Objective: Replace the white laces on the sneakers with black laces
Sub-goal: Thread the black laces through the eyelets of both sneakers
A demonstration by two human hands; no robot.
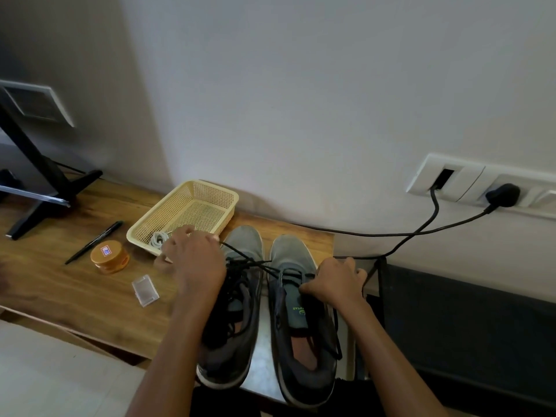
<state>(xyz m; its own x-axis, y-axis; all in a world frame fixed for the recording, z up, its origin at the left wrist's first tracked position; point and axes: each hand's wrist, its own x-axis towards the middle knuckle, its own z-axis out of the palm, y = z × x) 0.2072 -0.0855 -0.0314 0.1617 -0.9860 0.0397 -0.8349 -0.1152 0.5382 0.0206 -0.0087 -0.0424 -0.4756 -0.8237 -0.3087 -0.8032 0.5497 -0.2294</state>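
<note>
While the left hand (192, 254) pinches black lace (246, 258), the basket (210, 188) holds white laces (158, 238).

Grey sneakers (264, 311), black laces (249, 263)
Pale yellow mesh basket (186, 212) holding white laces (158, 238), orange round tin (109, 258), black pen (94, 242), brown wood-grain desk (75, 284)

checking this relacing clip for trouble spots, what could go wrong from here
1. The left hand pulls the black lace across the left sneaker, where loose lace is heaped; the strands may tangle.
2. The power cable hangs right beside the right hand gripping the right sneaker; it could snag.
3. Both sneakers' heels sit near the front edge, so a hard tug might shift one off.
</note>
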